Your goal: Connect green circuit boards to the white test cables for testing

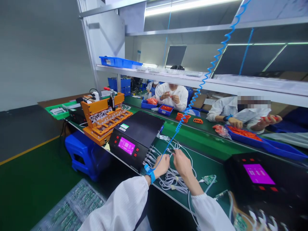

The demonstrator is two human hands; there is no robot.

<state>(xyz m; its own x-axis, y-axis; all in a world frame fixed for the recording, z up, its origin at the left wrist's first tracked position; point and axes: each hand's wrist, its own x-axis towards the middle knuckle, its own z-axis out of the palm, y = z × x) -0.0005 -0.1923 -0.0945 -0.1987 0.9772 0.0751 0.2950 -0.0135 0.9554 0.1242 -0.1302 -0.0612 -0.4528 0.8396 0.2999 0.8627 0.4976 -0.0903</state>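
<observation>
My left hand [162,164], with a blue wrist strap [151,175], is closed just right of a black tester box [138,133] that has a lit pink screen. My right hand [181,163] is closed beside it, fingertips near the left ones. What either hand pinches is too small to make out; white cable ends lie around the fingers. Coiled white cables [172,180] spread on the green bench top under the hands. A small green circuit board [209,179] on a cable lies right of my right hand.
An orange fixture [106,120] stands left of the tester. Another black tester [261,175] sits at the right. A coiled blue cord [198,93] hangs down. People work across the bench by blue trays [269,146]. Bagged boards [72,205] lie lower left.
</observation>
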